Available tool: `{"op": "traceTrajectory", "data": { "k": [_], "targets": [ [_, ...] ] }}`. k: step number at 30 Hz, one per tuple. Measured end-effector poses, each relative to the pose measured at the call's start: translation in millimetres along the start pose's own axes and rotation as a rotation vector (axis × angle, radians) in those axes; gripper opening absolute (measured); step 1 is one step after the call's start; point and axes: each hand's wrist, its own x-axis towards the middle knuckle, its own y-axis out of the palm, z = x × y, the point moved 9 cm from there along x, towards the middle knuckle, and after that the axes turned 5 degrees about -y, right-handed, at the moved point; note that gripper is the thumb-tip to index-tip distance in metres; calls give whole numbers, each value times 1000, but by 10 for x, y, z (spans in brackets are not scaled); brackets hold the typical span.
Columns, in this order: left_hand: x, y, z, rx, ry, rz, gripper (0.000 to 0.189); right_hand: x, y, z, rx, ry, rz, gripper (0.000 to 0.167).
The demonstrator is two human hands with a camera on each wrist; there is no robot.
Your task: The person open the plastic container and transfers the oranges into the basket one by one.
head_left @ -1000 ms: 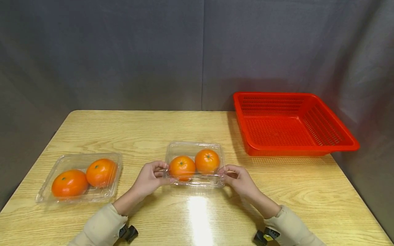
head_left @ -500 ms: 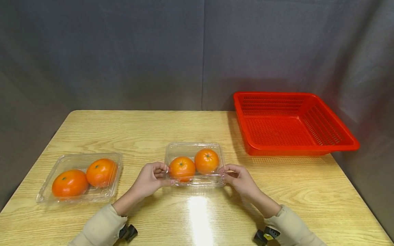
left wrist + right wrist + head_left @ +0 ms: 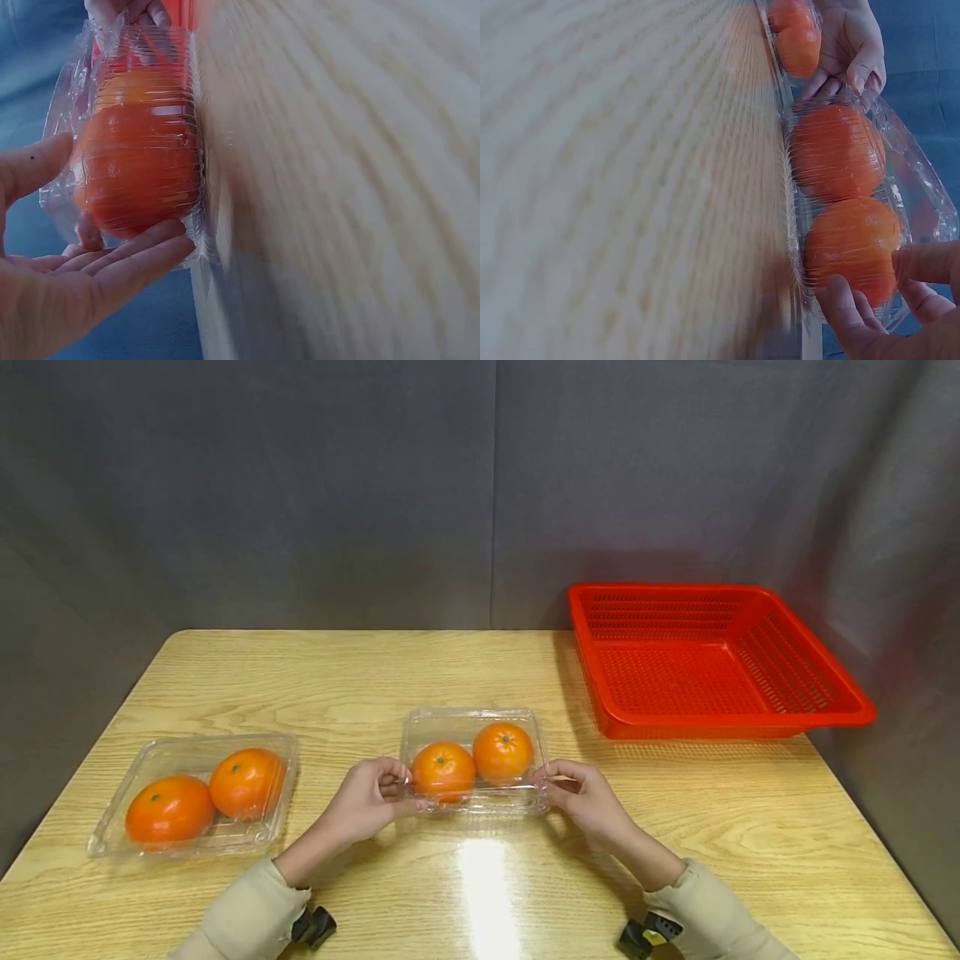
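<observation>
A clear plastic clamshell box [image 3: 472,717] lies on the table before me, with two oranges inside, a left one [image 3: 444,772] and a right one [image 3: 503,752]. Its lid [image 3: 922,176] stands off the base at a slant in the right wrist view. My left hand [image 3: 367,797] holds the near left corner, thumb at the lid's edge and fingers low against the ribbed side [image 3: 142,150]. At the near right corner, my right hand [image 3: 588,802] grips the box between thumb and fingers. Plastic glare blurs the exact fingertip contact.
To the left lies a second clear box [image 3: 172,747] with two oranges [image 3: 171,810] in it. A red perforated basket [image 3: 607,714] stands at the back right of the wooden table [image 3: 337,677]. Behind hangs a grey curtain [image 3: 337,493].
Both hands stay at the box's near corners almost still. The oranges in the held box have shifted very slightly left.
</observation>
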Motion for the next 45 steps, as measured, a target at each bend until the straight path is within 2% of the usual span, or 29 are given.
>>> {"op": "traceTrajectory", "data": {
  "k": [3,10,18,26,34,40,45],
  "targets": [
    [-12,25,-17,40,14,13,24,-5,-2,-12,6,10,-6,14],
    [-20,43,-40,107,43,0,21,-12,-1,-6,6,6,-4,14],
    [-26,46,-29,88,44,3,19,-14,-7,-12,-2,12,-10,15],
    [-41,24,-25,17,64,21,22,-8,-2,3,-8,5,-8,13],
    [-39,28,-63,62,68,24,22,-3,3,13,-8,-5,-6,12],
    [-45,15,-60,35,59,6,20,-9,2,21,-10,2,-5,12],
    [-36,20,-52,43,59,28,20,-8,-12,13,-18,20,-18,12]
  ]
}}
